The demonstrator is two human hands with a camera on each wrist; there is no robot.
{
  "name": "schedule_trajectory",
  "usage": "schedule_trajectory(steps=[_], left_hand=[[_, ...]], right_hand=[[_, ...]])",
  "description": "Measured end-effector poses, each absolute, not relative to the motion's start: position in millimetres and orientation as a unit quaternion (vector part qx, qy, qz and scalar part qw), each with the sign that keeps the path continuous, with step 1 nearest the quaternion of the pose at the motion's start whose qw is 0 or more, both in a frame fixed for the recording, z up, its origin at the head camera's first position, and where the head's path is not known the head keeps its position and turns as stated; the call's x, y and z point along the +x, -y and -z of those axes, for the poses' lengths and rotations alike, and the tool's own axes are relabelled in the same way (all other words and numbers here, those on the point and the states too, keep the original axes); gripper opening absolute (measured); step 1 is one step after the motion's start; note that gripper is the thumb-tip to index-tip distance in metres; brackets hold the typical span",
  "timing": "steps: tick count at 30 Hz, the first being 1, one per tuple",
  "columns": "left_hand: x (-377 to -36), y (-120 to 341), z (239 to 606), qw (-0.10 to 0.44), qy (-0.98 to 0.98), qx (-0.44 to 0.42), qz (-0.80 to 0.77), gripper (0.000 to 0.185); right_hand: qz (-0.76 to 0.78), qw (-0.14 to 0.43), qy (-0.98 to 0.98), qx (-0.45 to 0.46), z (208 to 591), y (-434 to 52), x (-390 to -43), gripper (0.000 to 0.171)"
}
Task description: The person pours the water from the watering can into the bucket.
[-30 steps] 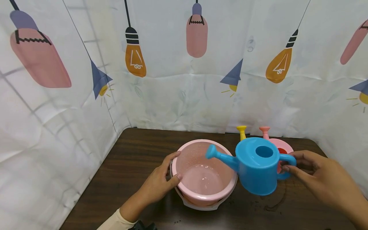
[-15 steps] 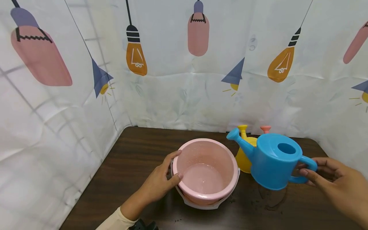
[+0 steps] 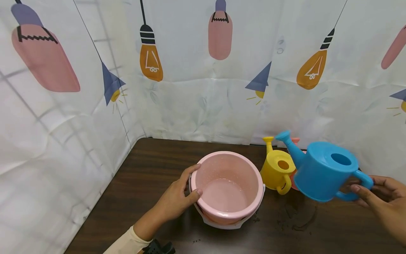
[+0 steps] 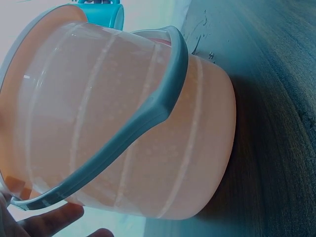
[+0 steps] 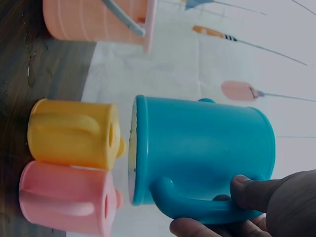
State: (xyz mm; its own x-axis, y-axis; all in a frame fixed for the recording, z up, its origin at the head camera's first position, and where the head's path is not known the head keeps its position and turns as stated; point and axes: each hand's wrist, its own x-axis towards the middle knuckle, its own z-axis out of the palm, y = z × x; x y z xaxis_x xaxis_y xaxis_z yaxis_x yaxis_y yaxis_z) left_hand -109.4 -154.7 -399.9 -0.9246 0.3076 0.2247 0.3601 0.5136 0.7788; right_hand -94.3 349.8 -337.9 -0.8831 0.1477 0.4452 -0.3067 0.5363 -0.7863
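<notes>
1. At the right edge of the head view, the right hand (image 3: 379, 197) is seen curled round the handle of the blue watering can (image 3: 323, 171), thumb on top and fingers beneath; the can is held clear of the desk (image 3: 152, 165), tilted, with its spout raised towards the back left.
2. At the centre, the left hand (image 3: 177, 199) is laid against the near left side of the pink bucket (image 3: 226, 187), the thumb hooked over the rim and the fingers wrapped round the outer wall.
3. A cream sleeve (image 3: 127, 243) is shown at the left wrist.
4. The desk is of dark brown wood grain; wet marks (image 3: 298, 218) are visible on it below the blue watering can.
5. The desk is enclosed at the back and sides by a white curtain (image 3: 196, 98) printed with light bulbs in orange, pink and blue.
6. The pink bucket stands upright on the desk, its pale handle (image 3: 222, 225) folded down round the front; a wet sheen is visible on its inner floor.
7. A yellow watering can (image 3: 277, 173) stands upright just right of the bucket, and a pink watering can (image 5: 64, 197) stands beside it, largely hidden in the head view.
</notes>
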Motion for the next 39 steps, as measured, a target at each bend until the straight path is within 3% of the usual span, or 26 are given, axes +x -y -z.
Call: schedule_trajectory(steps=[18,39], left_hand=[[-109,153,399,0.030,0.870,-0.188,0.454,0.068],[-108,154,399,0.029,0.865,-0.194,0.461,0.068]], right_hand=[[-0.477,0.292,0.827,-0.061,351,-378,-102,0.029],[-0.470,0.282,0.833,-0.072,366,-418,-120,0.023]])
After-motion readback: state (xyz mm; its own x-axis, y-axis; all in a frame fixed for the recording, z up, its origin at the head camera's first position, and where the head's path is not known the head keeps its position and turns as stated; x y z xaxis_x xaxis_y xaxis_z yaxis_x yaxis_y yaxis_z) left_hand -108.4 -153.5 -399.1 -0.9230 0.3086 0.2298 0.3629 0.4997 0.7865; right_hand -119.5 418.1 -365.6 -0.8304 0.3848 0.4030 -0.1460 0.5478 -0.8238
